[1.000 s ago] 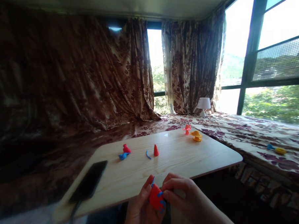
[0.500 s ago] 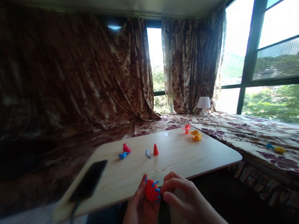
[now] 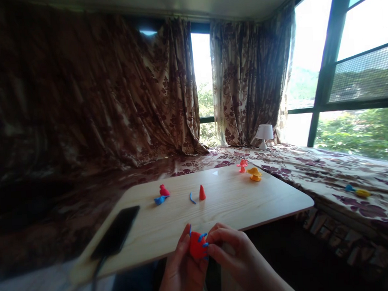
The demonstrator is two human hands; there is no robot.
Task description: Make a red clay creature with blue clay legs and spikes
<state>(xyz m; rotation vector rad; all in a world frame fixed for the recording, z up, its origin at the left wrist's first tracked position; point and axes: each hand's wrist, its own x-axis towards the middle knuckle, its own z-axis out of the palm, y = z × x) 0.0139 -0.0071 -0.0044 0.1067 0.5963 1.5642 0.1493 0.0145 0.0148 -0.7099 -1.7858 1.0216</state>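
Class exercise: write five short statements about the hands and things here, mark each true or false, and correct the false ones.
1. The left hand holds the rounded, red, clay-like lump with blue strips. True.
2. The right hand hangs well away from the lump. False: its fingers are at the lump's edge.
3. The pointed red cone stands upright on the pale, wood-grained table. True.
4. The small lamp with the white shade stands on the table. False: it stands on the flower-patterned cloth beyond.
5. A thin, curved blue strip lies beside the cone. True.
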